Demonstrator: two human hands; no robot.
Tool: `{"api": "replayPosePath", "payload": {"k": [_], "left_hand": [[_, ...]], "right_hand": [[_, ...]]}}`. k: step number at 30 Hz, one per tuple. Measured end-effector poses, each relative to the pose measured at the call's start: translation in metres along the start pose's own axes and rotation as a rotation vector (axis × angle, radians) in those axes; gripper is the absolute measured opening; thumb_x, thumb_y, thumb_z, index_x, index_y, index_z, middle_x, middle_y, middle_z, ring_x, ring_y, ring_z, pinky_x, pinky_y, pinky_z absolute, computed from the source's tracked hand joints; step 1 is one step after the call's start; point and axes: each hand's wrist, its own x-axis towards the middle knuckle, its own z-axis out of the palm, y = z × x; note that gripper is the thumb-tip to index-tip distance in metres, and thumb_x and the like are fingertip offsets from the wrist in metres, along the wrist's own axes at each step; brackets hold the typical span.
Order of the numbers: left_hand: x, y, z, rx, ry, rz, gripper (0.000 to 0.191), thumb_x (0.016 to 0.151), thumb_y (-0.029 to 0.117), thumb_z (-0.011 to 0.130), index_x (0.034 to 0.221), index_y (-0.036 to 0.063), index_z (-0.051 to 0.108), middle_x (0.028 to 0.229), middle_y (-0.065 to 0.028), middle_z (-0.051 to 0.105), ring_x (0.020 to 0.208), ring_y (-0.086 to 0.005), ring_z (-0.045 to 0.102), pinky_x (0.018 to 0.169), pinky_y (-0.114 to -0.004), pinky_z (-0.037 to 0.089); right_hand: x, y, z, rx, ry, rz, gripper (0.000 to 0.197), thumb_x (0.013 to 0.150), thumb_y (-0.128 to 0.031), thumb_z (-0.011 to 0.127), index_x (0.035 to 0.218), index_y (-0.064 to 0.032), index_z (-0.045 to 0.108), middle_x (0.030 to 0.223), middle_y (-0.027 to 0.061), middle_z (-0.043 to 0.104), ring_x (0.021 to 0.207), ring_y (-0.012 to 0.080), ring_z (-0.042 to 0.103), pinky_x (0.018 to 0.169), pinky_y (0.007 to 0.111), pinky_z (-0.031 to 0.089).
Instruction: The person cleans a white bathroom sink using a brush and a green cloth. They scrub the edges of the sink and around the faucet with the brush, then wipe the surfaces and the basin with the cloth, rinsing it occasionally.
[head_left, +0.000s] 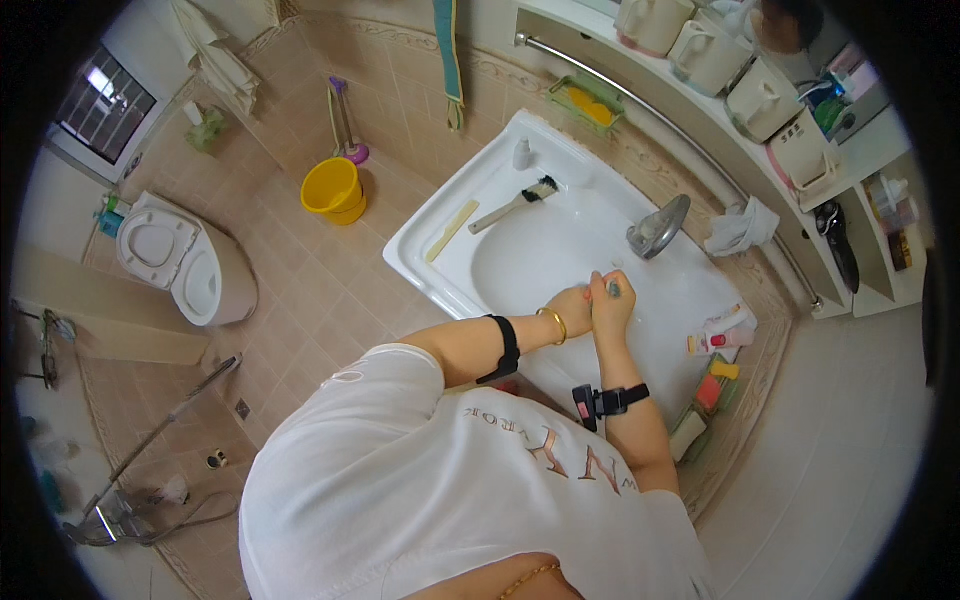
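My left hand (574, 310), with a gold bangle at its wrist, meets my right hand (613, 298) over the near side of the white washbasin (547, 259). The fingers of my right hand are closed around a small grey-green object (614, 288), of which one end shows. Bits of red and green show between the hands; what my left fingers hold is hidden. Behind my hands stands the metal faucet (658, 227). A brush with dark bristles (514, 204) and a pale yellow comb (452, 230) lie on the basin's left ledge, near a small white bottle (522, 154).
Tubes (720, 334) and a rack with sponges (701, 409) sit at the basin's right. Above are a metal rail (622, 79), a hanging white cloth (742, 227) and a shelf of mugs (765, 101). A yellow bucket (334, 191) and a toilet (199, 270) stand left.
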Motion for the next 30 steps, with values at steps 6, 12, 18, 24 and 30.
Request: {"api": "replayPosePath", "payload": {"k": [6,12,18,24,30], "left_hand": [[-0.014,-0.036,-0.016,0.073,-0.056,-0.086,0.031,0.068,0.026,0.058,0.090,0.0040,0.054,0.082,-0.0171,0.060,0.075,-0.0330,0.057,0.066,-0.039,0.045],[-0.023,-0.092,-0.070,-0.327,-0.281,-0.162,0.055,0.053,0.024,0.071,0.100,0.0033,0.051,0.098,-0.0169,0.057,0.090,-0.0293,0.055,0.080,-0.033,0.042],[-0.036,-0.141,-0.181,-0.025,0.192,0.249,0.057,0.052,0.015,0.071,0.103,0.0029,0.050,0.119,-0.0200,0.043,0.109,-0.0367,0.041,0.093,-0.039,0.033],[-0.066,-0.213,-0.259,0.225,0.328,0.245,0.036,0.054,0.010,0.069,0.087,0.0035,0.056,0.118,-0.0201,0.044,0.109,-0.0372,0.041,0.092,-0.041,0.034],[-0.060,-0.240,-0.254,-0.098,0.572,-0.024,0.032,0.055,0.006,0.069,0.085,0.0031,0.056,0.116,-0.0201,0.044,0.106,-0.0344,0.043,0.090,-0.039,0.035]], "right_hand": [[-0.007,0.043,0.030,0.175,0.080,0.276,0.023,0.075,-0.005,0.058,0.059,-0.0044,0.041,0.052,0.0056,0.050,0.047,0.0118,0.048,0.046,0.025,0.039],[-0.010,0.036,0.060,0.609,-0.185,0.536,0.028,0.081,-0.023,0.058,0.101,-0.0048,0.050,0.080,0.0068,0.057,0.073,0.0147,0.055,0.064,0.026,0.042],[0.031,0.066,0.086,0.049,-0.178,0.610,0.041,0.085,-0.024,0.050,0.122,-0.0095,0.041,0.096,0.0058,0.057,0.084,0.0126,0.054,0.071,0.025,0.041],[0.144,0.076,0.132,-0.619,-0.146,-0.179,0.041,0.081,-0.007,0.042,0.121,-0.0142,0.043,0.089,0.0149,0.059,0.078,0.0240,0.057,0.071,0.034,0.044],[0.212,0.005,0.194,-1.153,-0.322,0.220,0.066,0.078,-0.004,0.038,0.134,-0.0298,0.016,0.094,0.0145,0.059,0.083,0.0274,0.058,0.071,0.037,0.045]]}}
